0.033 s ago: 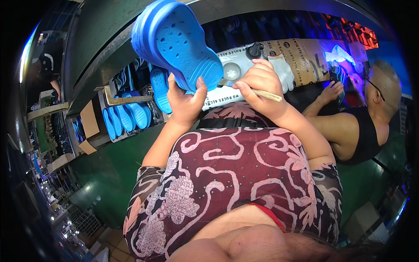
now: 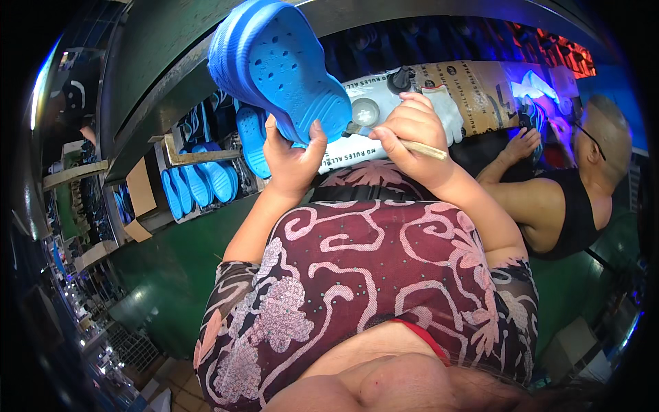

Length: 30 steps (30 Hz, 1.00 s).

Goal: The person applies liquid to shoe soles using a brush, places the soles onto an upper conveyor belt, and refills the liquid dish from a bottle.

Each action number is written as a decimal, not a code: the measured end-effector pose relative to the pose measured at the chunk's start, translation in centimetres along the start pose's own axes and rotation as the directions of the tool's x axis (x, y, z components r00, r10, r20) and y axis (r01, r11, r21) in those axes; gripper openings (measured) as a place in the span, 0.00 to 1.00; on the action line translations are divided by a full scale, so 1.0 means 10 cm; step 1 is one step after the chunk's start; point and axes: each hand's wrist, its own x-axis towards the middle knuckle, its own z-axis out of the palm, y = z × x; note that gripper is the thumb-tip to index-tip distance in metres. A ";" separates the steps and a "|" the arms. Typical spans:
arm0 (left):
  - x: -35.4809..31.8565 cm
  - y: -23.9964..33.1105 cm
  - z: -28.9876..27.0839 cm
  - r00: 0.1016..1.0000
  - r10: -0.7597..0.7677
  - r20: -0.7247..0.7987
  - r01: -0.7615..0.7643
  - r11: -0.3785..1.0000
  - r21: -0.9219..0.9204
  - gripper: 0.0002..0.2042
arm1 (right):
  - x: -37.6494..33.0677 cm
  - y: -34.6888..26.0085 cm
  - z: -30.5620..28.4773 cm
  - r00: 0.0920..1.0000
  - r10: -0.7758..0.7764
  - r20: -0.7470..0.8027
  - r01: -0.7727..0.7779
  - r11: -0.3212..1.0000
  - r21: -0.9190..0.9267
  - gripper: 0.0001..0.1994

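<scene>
A big blue foam shoe sole (image 2: 292, 69) is held up at the top, its holed and ridged upper face toward me. My left hand (image 2: 294, 154) grips its lower end, the thumb near the rim. My right hand (image 2: 415, 137) is closed around the wooden handle of a flat paintbrush (image 2: 424, 149). The dark bristles are at the sole's lower right edge; whether they touch it I cannot tell. Beyond the brush, a round grey lid-like disc (image 2: 364, 111) and a dark pot-like object (image 2: 399, 80) rest on printed white paper (image 2: 353, 151).
Another blue sole (image 2: 253, 141) stands behind my left hand. Several more blue soles (image 2: 199, 184) lie on a rack at left, beside a cardboard piece (image 2: 141, 189). Printed brown cardboard (image 2: 480, 96) covers the bench to the right, where a co-worker (image 2: 576, 185) in black sits.
Very little differs: the sole has tilted slightly, and my right hand with the paintbrush has shifted a touch to the right.
</scene>
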 end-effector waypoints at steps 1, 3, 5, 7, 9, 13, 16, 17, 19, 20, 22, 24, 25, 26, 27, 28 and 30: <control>0.00 -0.01 -0.01 1.000 0.020 0.009 -0.020 1.000 0.012 0.25 | -0.01 0.01 -0.02 1.000 0.000 0.001 0.000 1.000 0.001 0.07; 0.01 -0.02 -0.01 0.999 0.039 0.018 -0.039 0.999 0.025 0.25 | -0.01 0.03 -0.06 1.000 -0.003 -0.019 0.003 1.000 -0.009 0.07; 0.02 -0.02 0.01 0.998 0.065 0.022 -0.065 0.997 0.032 0.25 | 0.03 -0.01 -0.06 1.000 -0.010 0.005 0.010 1.000 0.006 0.07; 0.03 -0.02 0.01 0.997 0.070 0.030 -0.071 0.997 0.032 0.25 | 0.05 -0.03 -0.02 0.999 -0.018 0.029 0.018 1.000 0.022 0.08; 0.03 -0.03 0.00 0.996 0.076 0.037 -0.077 0.996 0.033 0.25 | 0.06 -0.01 0.01 0.998 -0.025 0.052 0.027 0.999 -0.032 0.07; 0.02 -0.06 -0.01 0.997 0.069 0.037 -0.070 0.997 0.039 0.25 | 0.04 0.06 -0.04 1.000 -0.014 0.001 0.014 0.997 -0.071 0.08; 0.02 -0.05 0.01 0.997 0.073 0.027 -0.074 0.996 0.049 0.25 | 0.05 0.01 -0.04 0.999 -0.036 -0.028 0.036 0.999 -0.014 0.08; 0.02 -0.04 0.01 0.997 0.074 0.024 -0.075 0.996 0.057 0.25 | 0.05 0.00 -0.02 0.999 -0.049 -0.011 0.049 0.999 -0.001 0.07; 0.02 -0.05 0.04 0.995 0.103 0.012 -0.104 0.992 0.072 0.24 | 0.05 -0.04 0.01 0.999 -0.044 0.010 0.044 0.999 -0.023 0.07; 0.02 -0.05 0.04 0.991 0.133 0.002 -0.133 0.987 0.089 0.24 | 0.05 -0.05 0.02 0.999 -0.039 0.031 0.041 0.998 -0.045 0.07; 0.03 -0.05 0.05 0.987 0.160 0.006 -0.160 0.981 0.112 0.24 | 0.02 -0.03 -0.02 0.999 -0.031 0.041 0.033 0.998 -0.051 0.07; 0.02 -0.07 0.05 0.983 0.186 0.009 -0.185 0.973 0.136 0.24 | 0.00 -0.02 -0.04 0.998 -0.023 0.052 0.025 0.998 -0.056 0.07; -0.01 -0.10 0.06 0.978 0.209 0.014 -0.209 0.972 0.111 0.24 | 0.00 -0.01 -0.05 0.999 -0.021 0.032 0.022 0.999 -0.030 0.07; -0.03 -0.12 0.06 0.973 0.232 0.019 -0.233 0.969 0.086 0.25 | 0.00 -0.01 -0.05 1.000 -0.019 0.012 0.019 1.000 -0.004 0.07; -0.01 -0.08 0.06 0.969 0.241 0.046 -0.245 0.962 0.119 0.26 | 0.03 -0.03 -0.03 1.000 -0.029 -0.010 0.029 0.999 0.025 0.07; -0.01 -0.08 0.06 0.969 0.242 0.048 -0.246 0.962 0.120 0.26 | 0.03 -0.04 0.00 1.000 -0.029 -0.011 0.029 0.999 0.026 0.07; 0.00 -0.08 0.06 0.960 0.271 0.065 -0.276 0.956 0.096 0.26 | 0.02 -0.05 0.04 0.998 -0.060 -0.004 0.060 0.998 -0.036 0.07</control>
